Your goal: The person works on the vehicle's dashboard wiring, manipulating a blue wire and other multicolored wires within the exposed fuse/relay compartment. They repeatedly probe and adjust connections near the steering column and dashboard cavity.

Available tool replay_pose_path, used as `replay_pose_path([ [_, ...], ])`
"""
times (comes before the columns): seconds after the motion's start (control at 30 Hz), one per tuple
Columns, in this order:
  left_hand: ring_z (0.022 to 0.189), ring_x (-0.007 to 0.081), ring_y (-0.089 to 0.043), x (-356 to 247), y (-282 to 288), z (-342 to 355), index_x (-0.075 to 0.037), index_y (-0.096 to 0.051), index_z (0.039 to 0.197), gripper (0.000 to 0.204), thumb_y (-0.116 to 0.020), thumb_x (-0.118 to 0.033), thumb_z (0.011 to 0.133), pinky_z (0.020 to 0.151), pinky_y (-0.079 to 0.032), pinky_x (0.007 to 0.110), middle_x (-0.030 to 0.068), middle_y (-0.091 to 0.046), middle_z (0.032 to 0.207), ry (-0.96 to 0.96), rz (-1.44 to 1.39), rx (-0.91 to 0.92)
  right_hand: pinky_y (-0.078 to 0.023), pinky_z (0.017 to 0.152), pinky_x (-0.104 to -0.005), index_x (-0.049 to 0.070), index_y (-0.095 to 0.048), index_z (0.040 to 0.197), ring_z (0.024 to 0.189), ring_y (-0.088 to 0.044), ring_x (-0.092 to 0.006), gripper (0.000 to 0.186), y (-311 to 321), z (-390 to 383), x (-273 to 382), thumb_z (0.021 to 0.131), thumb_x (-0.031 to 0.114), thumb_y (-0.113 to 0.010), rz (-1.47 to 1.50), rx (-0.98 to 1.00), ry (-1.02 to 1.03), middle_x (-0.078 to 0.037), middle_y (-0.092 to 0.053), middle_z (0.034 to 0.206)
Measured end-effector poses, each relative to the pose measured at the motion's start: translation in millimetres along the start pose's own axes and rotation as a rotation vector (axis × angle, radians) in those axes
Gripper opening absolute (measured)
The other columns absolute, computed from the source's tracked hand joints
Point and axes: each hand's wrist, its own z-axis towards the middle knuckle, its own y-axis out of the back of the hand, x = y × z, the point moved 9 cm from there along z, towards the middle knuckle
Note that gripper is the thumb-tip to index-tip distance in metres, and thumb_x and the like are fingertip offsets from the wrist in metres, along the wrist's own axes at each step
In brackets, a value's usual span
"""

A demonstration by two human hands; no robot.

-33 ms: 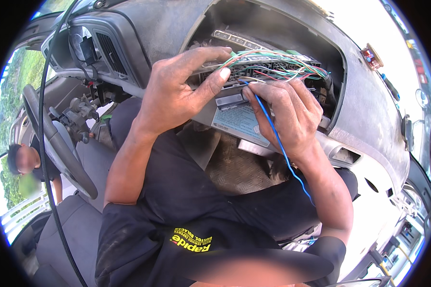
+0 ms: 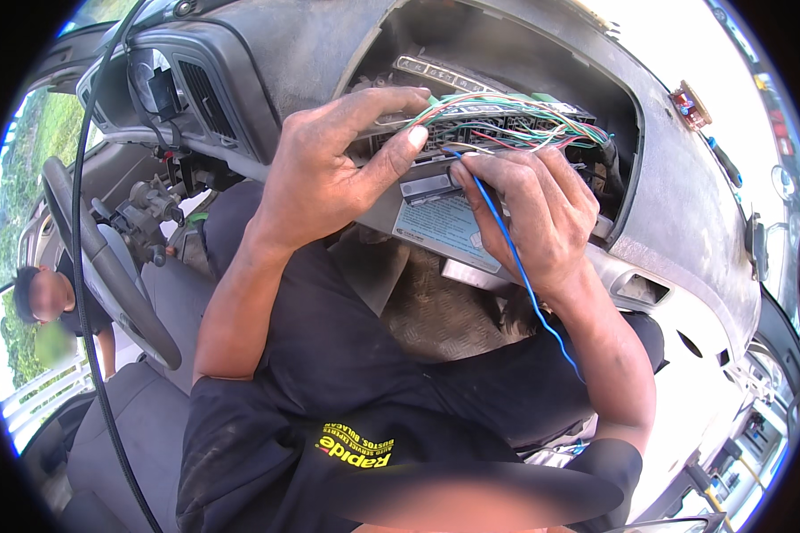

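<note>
A black fuse box (image 2: 484, 109) with rows of slots sits tilted in the dashboard opening. Thin green, white and red wires (image 2: 551, 135) run across it and gather in a dark sheath at its right end. My left hand (image 2: 324, 173) grips the box's left end, thumb on the near face and fingers over the top. Just right of that thumb, my right hand (image 2: 542, 209) pinches a blue wire (image 2: 531, 289) close to the slots. The wire's loose tail hangs down past my right wrist. Whether its tip is inside a slot I cannot make out.
Below the box juts a panel with a pale blue label (image 2: 449, 226). The steering wheel (image 2: 107, 258) and a hanging black cable (image 2: 82, 258) are at left, with a person (image 2: 49, 298) outside beyond them. A small brown jar (image 2: 690, 105) stands on the dashboard.
</note>
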Motion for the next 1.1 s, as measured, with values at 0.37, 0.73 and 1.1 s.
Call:
replay_pose_path([
  [0.37, 0.115, 0.0275, -0.088, 1.6, 0.0, 1.8, -0.004, -0.084, 0.134, 0.033, -0.086, -0.026, 0.110, 0.095, -0.068, 0.038, 0.0158, -0.089, 0.126, -0.025, 0.017, -0.005, -0.056, 0.067, -0.0348, 0.008, -0.077, 0.107, 0.072, -0.070, -0.0195, 0.024, -1.0, 0.1, -2.8, 0.089, 0.010, -0.094, 0.013, -0.012, -0.003, -0.003, -0.080, 0.092],
  [0.73, 0.116, 0.0280, -0.087, 3.6, -0.8, 1.2, -0.003, -0.084, 0.135, 0.034, -0.086, -0.026, 0.109, 0.096, -0.068, 0.038, 0.0165, -0.089, 0.127, -0.011, -0.004, -0.005, -0.056, 0.066, -0.0345, 0.008, -0.077, 0.106, 0.072, -0.070, -0.0196, 0.025, -1.5, -0.4, -3.1, 0.089, 0.010, -0.095, 0.003, -0.020, 0.011, -0.003, -0.079, 0.089],
  [1.1, 0.113, 0.0265, -0.088, 1.5, -0.1, 2.2, -0.003, -0.083, 0.137, 0.035, -0.086, -0.025, 0.110, 0.094, -0.067, 0.037, 0.0162, -0.089, 0.124, -0.021, 0.008, 0.002, -0.056, 0.067, -0.0346, 0.007, -0.077, 0.106, 0.071, -0.072, -0.0204, 0.024, 2.2, -0.2, -3.8, 0.091, 0.007, -0.095, 0.060, -0.072, 0.019, -0.004, -0.080, 0.088],
])
